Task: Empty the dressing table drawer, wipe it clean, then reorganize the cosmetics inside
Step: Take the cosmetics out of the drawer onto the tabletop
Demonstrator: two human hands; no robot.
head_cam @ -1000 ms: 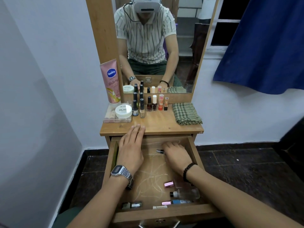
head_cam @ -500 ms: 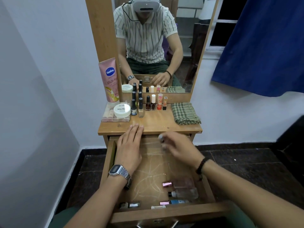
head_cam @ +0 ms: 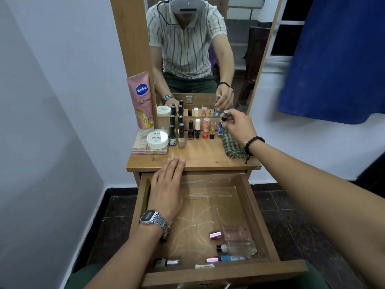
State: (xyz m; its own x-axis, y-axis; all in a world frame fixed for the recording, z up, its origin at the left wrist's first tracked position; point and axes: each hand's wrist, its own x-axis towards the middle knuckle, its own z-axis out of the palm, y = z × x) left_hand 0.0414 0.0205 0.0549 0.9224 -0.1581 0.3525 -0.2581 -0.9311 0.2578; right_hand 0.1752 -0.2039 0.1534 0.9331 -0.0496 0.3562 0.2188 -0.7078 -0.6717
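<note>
The wooden drawer (head_cam: 262, 222) stands pulled out below the dressing table top (head_cam: 200, 157). My right hand (head_cam: 237, 125) pinches a small blue bottle (head_cam: 221, 127) with a grey cap, holding it upright at the right end of a row of nail polish bottles (head_cam: 196, 130) against the mirror. My left hand (head_cam: 166, 188) lies flat, fingers straight, with fingertips on the table's front edge and palm over the drawer's left side. Near the drawer's front lie a pink-capped clear bottle (head_cam: 231, 234), a black-capped clear bottle (head_cam: 237, 247), a blue tube (head_cam: 227, 258) and a small silver-capped item (head_cam: 167, 262).
A pink Vaseline tube (head_cam: 141, 101) leans at the back left beside a white nail polish remover jar (head_cam: 157, 139) on a clear case. A green checked cloth (head_cam: 233, 146) lies at the table's right. The mirror (head_cam: 208, 55) rises behind. A blue curtain (head_cam: 333, 59) hangs at right.
My right hand lifted a small bottle out of the drawer and carried it up to the right end of the bottle row on the table top. The left hand stayed put.
</note>
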